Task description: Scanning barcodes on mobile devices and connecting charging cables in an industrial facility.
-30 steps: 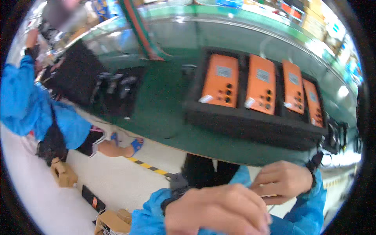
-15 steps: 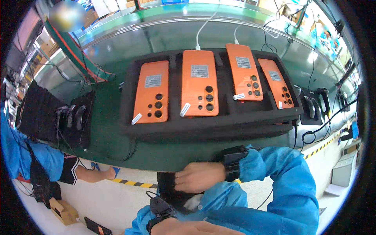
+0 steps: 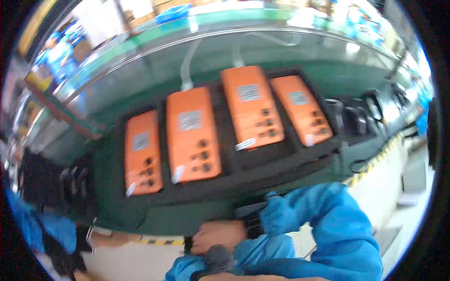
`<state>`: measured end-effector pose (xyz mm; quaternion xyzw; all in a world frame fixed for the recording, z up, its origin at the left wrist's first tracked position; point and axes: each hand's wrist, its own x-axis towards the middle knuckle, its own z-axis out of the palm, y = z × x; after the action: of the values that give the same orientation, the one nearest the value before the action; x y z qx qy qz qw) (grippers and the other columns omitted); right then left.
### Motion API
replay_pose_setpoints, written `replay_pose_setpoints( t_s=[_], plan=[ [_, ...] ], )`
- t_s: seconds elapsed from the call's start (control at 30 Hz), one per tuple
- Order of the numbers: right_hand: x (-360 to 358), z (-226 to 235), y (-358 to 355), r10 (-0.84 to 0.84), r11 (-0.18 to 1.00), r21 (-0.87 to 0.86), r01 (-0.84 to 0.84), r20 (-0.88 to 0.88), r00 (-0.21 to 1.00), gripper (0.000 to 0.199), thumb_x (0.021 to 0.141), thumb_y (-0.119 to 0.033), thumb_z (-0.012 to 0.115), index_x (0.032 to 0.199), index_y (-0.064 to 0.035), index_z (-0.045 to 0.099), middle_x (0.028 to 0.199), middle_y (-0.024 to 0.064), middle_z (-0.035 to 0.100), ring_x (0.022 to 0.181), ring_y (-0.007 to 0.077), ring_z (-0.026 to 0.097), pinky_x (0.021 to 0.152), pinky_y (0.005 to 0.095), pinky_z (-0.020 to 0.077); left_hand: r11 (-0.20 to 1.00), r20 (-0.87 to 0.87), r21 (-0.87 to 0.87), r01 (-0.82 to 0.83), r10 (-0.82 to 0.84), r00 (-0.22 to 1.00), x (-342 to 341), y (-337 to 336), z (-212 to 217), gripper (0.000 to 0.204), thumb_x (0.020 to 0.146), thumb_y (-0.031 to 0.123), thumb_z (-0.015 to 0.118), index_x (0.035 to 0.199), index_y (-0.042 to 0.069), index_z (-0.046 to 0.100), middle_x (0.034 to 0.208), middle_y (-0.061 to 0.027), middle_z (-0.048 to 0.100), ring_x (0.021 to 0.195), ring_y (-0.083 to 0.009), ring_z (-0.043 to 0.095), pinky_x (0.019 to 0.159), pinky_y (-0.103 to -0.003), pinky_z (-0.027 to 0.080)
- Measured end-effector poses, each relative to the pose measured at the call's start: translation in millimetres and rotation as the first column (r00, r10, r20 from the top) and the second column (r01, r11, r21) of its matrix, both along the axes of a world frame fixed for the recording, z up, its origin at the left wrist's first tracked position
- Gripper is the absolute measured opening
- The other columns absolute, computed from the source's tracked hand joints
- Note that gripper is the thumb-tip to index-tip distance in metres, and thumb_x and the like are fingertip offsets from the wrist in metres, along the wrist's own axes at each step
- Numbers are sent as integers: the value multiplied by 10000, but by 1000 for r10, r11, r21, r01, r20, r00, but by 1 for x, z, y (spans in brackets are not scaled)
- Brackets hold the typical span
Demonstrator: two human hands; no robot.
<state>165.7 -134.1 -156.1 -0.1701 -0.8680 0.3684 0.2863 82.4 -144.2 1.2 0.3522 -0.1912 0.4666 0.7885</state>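
The right hand [image 3: 219, 236] points leftward, the left hand [image 3: 262, 278] rightward; I cannot tell if they're spread.

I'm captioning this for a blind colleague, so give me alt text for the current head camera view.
Four orange phones lie backs-up on a black tray on a green table, the middle two with white cables at their far ends. Below, the right hand is near the left hand, which is mostly cut off.

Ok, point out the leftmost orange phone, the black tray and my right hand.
Leftmost orange phone [image 3: 142, 158], head view: middle of its back.
Black tray [image 3: 272, 170], head view: front wall.
Right hand [image 3: 218, 237], head view: its back.
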Motion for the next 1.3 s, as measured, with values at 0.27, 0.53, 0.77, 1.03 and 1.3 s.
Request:
replay_pose_setpoints(
  t_s=[0.27, 0.53, 0.77, 1.03, 1.3],
  plan=[
    [-20, -4, 14, 95, 995, 9, -100, -404, 910, 230, 802, -270, 700, 758, -75, 587, 652, 184, 534, 614, 402, 517, 548, 490, 380, 999, -85, -48, -7, 3, 996, -3, 17, -3, 428, 970, 318, 487, 960, -51, 704, 1020, -275, 673, 1018, -418, 628, 868, -487, 491],
    [-13, 5, 27, 120, 991, 94, -93, -345, 931, 242, 826, -264, 648, 745, -47, 577, 670, 198, 559, 616, 416, 540, 533, 461, 407, 998, -129, -30, 50, -54, 990, 12, 30, 0, 379, 968, 266, 506, 960, -63, 694, 1001, -272, 675, 986, -396, 643, 840, -464, 507],
    [20, 59, -6, 14, 1000, 2, -15, -507, 862, 303, 902, -300, 564, 811, -17, 620, 717, 217, 602, 635, 373, 594, 584, 429, 478, 975, -102, 50, 215, -209, 973, 17, 20, 16, 336, 966, 220, 522, 961, -74, 685, 984, -269, 677, 959, -377, 656, 815, -445, 521],
    [6, 30, 9, -14, 998, 63, 9, 66, 998, 213, 807, -219, 649, 880, -20, 660, 852, 218, 642, 789, 365, 629, 674, 442, 499, 972, -82, 136, 192, -182, 980, -21, 6, 39, 287, 964, 167, 541, 962, -87, 675, 966, -266, 679, 927, -355, 671, 787, -423, 537],
    [9, 44, 6, 41, 999, -32, -38, 119, 992, 222, 756, -183, 674, 898, -13, 661, 892, 214, 648, 842, 375, 629, 709, 449, 498, 976, -66, 203, 79, -67, 996, -51, -3, 56, 239, 963, 115, 560, 962, -99, 665, 947, -262, 682, 896, -333, 686, 759, -400, 553]
  ],
)
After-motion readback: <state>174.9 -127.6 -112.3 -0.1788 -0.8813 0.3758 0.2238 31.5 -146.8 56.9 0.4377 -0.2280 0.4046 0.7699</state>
